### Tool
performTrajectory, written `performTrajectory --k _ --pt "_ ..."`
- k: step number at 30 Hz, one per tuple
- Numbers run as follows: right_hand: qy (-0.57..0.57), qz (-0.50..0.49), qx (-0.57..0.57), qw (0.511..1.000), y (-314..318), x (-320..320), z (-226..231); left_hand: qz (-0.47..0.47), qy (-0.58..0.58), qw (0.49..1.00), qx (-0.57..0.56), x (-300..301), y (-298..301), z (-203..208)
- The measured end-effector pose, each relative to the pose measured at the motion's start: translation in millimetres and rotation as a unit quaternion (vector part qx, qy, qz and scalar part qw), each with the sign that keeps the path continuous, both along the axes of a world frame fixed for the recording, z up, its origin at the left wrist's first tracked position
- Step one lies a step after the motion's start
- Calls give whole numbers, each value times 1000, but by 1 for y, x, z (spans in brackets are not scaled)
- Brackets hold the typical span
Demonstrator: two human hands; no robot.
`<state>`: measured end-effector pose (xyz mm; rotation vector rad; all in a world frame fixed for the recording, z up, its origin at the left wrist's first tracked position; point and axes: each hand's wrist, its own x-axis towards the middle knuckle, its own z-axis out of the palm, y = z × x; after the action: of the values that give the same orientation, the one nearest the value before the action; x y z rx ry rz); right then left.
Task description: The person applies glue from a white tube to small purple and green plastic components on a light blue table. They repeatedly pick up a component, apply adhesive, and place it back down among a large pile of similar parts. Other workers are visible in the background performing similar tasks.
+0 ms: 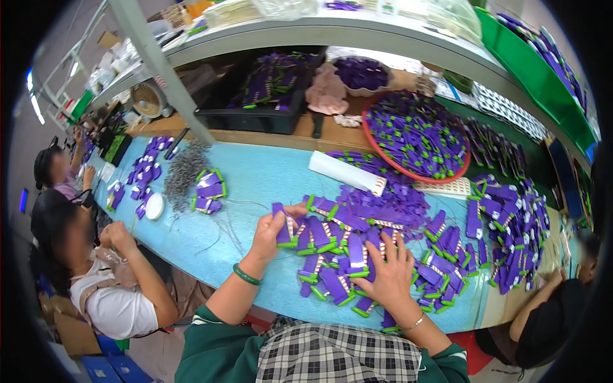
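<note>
"Purple, with a bright green end, right up against the fingertips?"

"Yes: one flat purple piece [286, 235] pinched between thumb and fingers of the left hand [267, 235], green end pointing down, red-and-cream striped band alongside."

"And at the right hand [391, 277]?"

"Fingers spread apart, palm down, laid over the pile of similar pieces [335, 281], touching the uppermost from above."

"Just behind those fingers?"

"A slim metal bracelet [414, 322] around the right wrist, and a green bangle [246, 274] around the left one."

"Just beyond the right fingertips?"

"Looser purple parts [396, 201], crowded together on the blue table [191, 246]. Then, farther forward, a white folded strip [341, 171] and a red basin [366, 131] heaped with more purple and green."

"To the right of the right fingers?"

"Past the edge of the pile, a tall heap of purple pieces [517, 236] with white and green ends."

"And leftward from the left fingers?"

"First a small stack of purple-and-green pieces [209, 185], next a tangle of grey wire-like strands [185, 169], and a round white lid or dish [155, 205], hard to tell which."

"Farthest from both hands?"

"Ahead, under a shelf [345, 32], a black crate [249, 121] and a pink cloth [327, 89]. Well to the left of the left fingers, a co-worker in a white top [121, 300], hands raised close together; beyond, a round fan [148, 100]."
</note>
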<state>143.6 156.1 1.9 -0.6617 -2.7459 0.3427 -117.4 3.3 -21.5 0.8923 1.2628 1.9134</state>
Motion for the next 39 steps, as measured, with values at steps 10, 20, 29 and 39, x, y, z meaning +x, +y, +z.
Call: performTrajectory --k 10,20,29,39 --pt "65 19 -68 995 12 23 27 129 362 866 -321 21 -23 32" --pt "70 1 -104 992 29 62 40 243 393 821 -336 24 -2 -5" --pt "131 -10 -115 985 44 76 50 383 -1 924 22 -1 -33 47" --pt "119 165 -96 974 15 39 48 118 364 870 -312 67 -43 29"
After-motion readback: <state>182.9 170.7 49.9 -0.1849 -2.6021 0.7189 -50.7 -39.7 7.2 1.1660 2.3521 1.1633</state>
